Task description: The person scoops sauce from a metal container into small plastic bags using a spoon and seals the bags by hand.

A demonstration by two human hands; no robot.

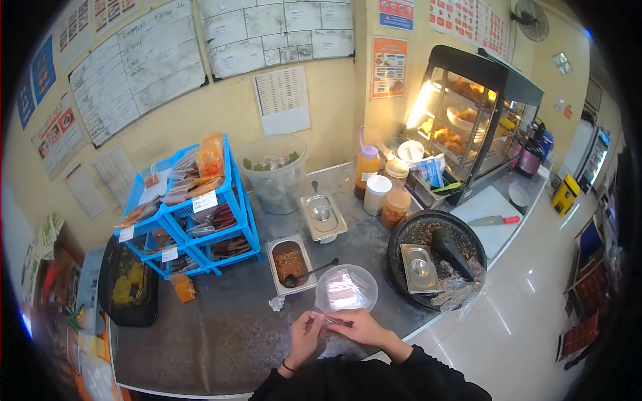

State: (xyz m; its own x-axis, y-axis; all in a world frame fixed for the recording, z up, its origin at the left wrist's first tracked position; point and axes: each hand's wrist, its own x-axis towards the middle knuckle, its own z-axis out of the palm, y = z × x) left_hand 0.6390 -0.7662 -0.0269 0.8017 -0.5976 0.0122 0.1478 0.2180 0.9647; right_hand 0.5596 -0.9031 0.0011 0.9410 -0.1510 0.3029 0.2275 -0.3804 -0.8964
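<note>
At the table's front edge, my left hand (305, 339) and my right hand (363, 328) meet with fingers pinched together. Between them is a small clear plastic packet (338, 321) with a dark reddish strip; its exact contents are too small to make out. Just beyond my fingers stands a translucent round bowl (372, 289) filled with several clear plastic packets (344, 287). To its left, a steel container (271, 259) holds chunky red-brown sauce (289, 262). A black spoon (314, 270) rests in the sauce, its handle reaching over toward the bowl.
A lidded steel container (322, 212) sits behind. Stacked blue baskets (231, 200) of packets and a clear bucket (275, 180) are at left. A large stone mortar (401, 234) with a pestle (452, 252) lies right, near a knife (493, 220) and a heated display case (468, 120).
</note>
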